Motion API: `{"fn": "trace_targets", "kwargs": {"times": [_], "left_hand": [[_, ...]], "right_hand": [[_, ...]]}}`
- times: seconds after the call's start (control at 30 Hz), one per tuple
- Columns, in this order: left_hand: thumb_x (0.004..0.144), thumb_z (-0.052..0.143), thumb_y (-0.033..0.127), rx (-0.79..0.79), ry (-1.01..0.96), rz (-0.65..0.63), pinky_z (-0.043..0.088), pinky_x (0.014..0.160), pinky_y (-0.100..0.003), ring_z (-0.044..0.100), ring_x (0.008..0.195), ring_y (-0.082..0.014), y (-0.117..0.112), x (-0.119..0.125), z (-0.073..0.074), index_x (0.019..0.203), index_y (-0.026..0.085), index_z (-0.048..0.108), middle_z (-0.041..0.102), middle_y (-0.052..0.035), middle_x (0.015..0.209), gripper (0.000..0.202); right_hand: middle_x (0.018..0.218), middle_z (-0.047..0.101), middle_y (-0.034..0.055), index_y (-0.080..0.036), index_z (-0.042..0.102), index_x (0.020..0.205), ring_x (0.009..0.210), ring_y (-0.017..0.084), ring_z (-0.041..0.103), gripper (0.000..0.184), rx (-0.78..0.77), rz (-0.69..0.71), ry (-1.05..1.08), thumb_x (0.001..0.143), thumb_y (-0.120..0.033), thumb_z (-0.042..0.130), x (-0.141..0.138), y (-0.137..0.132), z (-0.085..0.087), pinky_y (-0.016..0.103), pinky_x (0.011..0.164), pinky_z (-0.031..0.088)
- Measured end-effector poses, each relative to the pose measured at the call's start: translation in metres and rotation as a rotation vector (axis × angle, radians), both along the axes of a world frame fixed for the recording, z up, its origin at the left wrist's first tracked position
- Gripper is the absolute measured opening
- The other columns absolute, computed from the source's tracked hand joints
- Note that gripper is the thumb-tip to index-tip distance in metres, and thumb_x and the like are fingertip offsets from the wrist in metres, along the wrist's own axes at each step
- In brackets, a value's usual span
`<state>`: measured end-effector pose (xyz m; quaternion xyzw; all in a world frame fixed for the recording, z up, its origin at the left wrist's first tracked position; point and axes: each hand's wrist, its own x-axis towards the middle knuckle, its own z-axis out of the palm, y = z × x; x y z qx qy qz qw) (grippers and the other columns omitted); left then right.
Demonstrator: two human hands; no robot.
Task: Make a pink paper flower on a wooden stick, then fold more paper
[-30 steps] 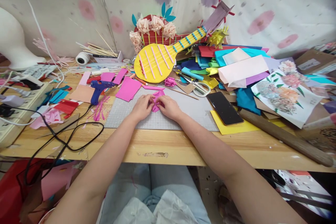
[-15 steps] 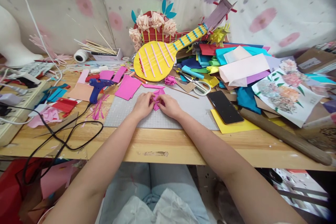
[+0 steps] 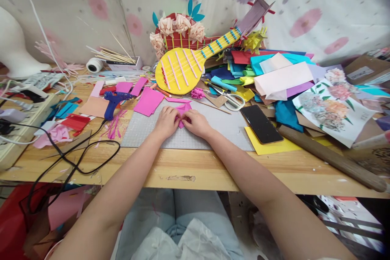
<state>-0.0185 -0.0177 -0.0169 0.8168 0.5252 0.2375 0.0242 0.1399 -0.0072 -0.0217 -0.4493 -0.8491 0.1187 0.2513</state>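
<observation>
Both hands meet over a grey cutting mat (image 3: 225, 130) at the table's front. Between them is a piece of pink paper (image 3: 184, 108), partly hidden by the fingers. My left hand (image 3: 167, 122) pinches its left side, and my right hand (image 3: 196, 123) pinches it from the right, the fingertips nearly touching. A narrow pink strip (image 3: 178, 100) lies just beyond the hands. Left of the mat's top edge rest pink paper squares (image 3: 148, 101). A crumpled pink paper flower (image 3: 198, 93) sits behind the right hand, near white-handled scissors (image 3: 234, 101).
A blue glue gun (image 3: 113, 102) lies left, its black cable (image 3: 91, 172) looping over the table edge. At right are a phone (image 3: 262, 124) on yellow paper and a wooden stick (image 3: 332, 158). A yellow paper instrument (image 3: 178, 71) leans behind; coloured papers (image 3: 283, 79) are piled beside it.
The fingers have shifted slightly on the pink paper, and its upper part now shows a little wider between the hands. Everything else looks the same.
</observation>
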Motion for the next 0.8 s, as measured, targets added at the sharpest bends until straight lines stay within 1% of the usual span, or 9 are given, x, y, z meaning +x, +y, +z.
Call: {"fn": "trace_targets", "kwargs": {"times": [0.17, 0.3, 0.4, 0.47, 0.53, 0.63, 0.8], "left_hand": [[0.078, 0.05, 0.019, -0.017, -0.009, 0.044, 0.038, 0.086, -0.038, 0.043, 0.097, -0.024, 0.001, 0.0, -0.004, 0.083, 0.019, 0.054, 0.056, -0.0077, 0.089, 0.006], [0.078, 0.052, 0.022, -0.034, -0.061, 0.071, 0.038, 0.086, -0.038, 0.045, 0.094, -0.0232, 0.003, 0.0, -0.007, 0.081, 0.02, 0.053, 0.056, -0.0068, 0.088, 0.004], [0.077, 0.053, 0.021, 0.011, -0.131, 0.09, 0.037, 0.087, -0.037, 0.045, 0.095, -0.022, 0.001, -0.003, -0.003, 0.084, 0.019, 0.053, 0.055, -0.0063, 0.091, 0.008], [0.075, 0.054, 0.02, 0.062, -0.155, 0.067, 0.036, 0.09, -0.037, 0.044, 0.097, -0.021, -0.003, -0.005, 0.002, 0.083, 0.019, 0.054, 0.055, -0.0056, 0.092, 0.008], [0.073, 0.057, 0.021, 0.08, -0.141, 0.035, 0.035, 0.091, -0.037, 0.044, 0.098, -0.0208, -0.006, -0.007, 0.005, 0.078, 0.019, 0.056, 0.054, -0.0054, 0.091, 0.006], [0.07, 0.059, 0.025, 0.042, -0.081, 0.031, 0.035, 0.091, -0.038, 0.043, 0.099, -0.0218, -0.009, -0.009, 0.005, 0.074, 0.02, 0.061, 0.053, -0.0058, 0.091, 0.006], [0.07, 0.061, 0.035, -0.049, -0.042, 0.064, 0.033, 0.093, -0.039, 0.042, 0.099, -0.0223, -0.008, -0.01, 0.001, 0.076, 0.022, 0.063, 0.053, -0.0051, 0.092, 0.014]], "right_hand": [[0.082, 0.059, 0.0038, -0.019, 0.059, 0.081, 0.08, 0.016, 0.051, 0.01, -0.002, -0.018, -0.017, 0.078, -0.026, 0.053, -0.003, -0.004, 0.003, 0.028, 0.072, 0.039], [0.085, 0.059, 0.0044, -0.019, 0.058, 0.083, 0.082, 0.017, 0.051, 0.011, 0.008, -0.019, -0.03, 0.078, -0.028, 0.054, -0.004, -0.004, 0.002, 0.028, 0.072, 0.038], [0.084, 0.059, 0.0046, -0.018, 0.058, 0.082, 0.082, 0.016, 0.05, 0.011, 0.001, -0.021, -0.036, 0.079, -0.028, 0.053, -0.004, -0.003, 0.002, 0.028, 0.073, 0.038], [0.084, 0.058, 0.0047, -0.018, 0.057, 0.082, 0.081, 0.016, 0.05, 0.011, -0.009, -0.022, -0.039, 0.079, -0.028, 0.053, -0.004, -0.003, 0.002, 0.028, 0.073, 0.037], [0.085, 0.058, 0.0049, -0.018, 0.057, 0.083, 0.082, 0.016, 0.05, 0.012, -0.019, -0.022, -0.037, 0.079, -0.028, 0.054, -0.004, -0.003, 0.002, 0.028, 0.073, 0.037], [0.085, 0.058, 0.0049, -0.018, 0.057, 0.084, 0.083, 0.016, 0.05, 0.011, -0.028, -0.021, -0.037, 0.079, -0.028, 0.054, -0.004, -0.004, 0.003, 0.028, 0.073, 0.037], [0.085, 0.059, 0.0044, -0.018, 0.057, 0.083, 0.082, 0.016, 0.051, 0.01, -0.018, -0.02, -0.04, 0.078, -0.026, 0.055, -0.004, -0.003, 0.002, 0.028, 0.072, 0.037]]}}
